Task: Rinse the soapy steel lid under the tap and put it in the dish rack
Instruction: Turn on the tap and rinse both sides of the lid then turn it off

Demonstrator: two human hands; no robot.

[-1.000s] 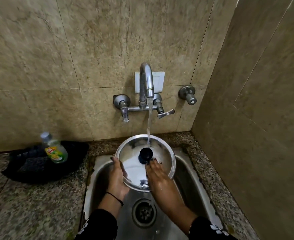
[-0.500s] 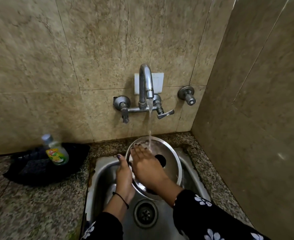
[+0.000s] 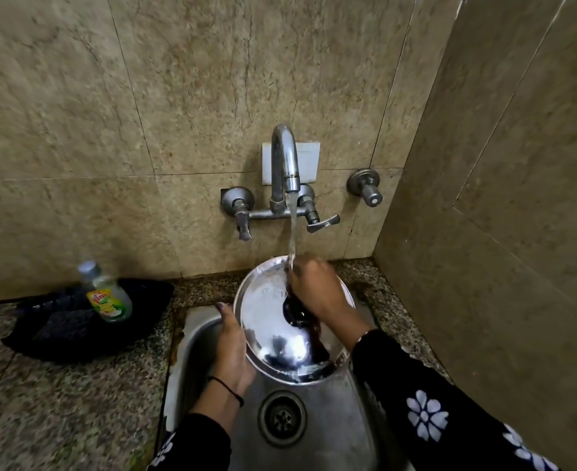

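Observation:
A round steel lid (image 3: 266, 317) with a black knob (image 3: 293, 312) is held tilted over the steel sink (image 3: 314, 436), its top side facing me. My left hand (image 3: 232, 348) grips the lid's left rim. My right hand (image 3: 317, 290) lies flat on the lid's upper right part, fingers up at the far rim. Water runs from the chrome tap (image 3: 284, 161) and lands on my right hand's fingers and the lid's top edge. No dish rack is in view.
A dish-soap bottle (image 3: 105, 294) rests on a black cloth (image 3: 83, 321) on the granite counter (image 3: 59, 402) left of the sink. Tiled walls close in behind and on the right. A drain (image 3: 282, 418) sits in the sink floor below the lid.
The lid has tilted more upright and shifted right. My right hand slid from the lid's lower edge up across its face to the far rim under the stream. The left hand keeps its grip.

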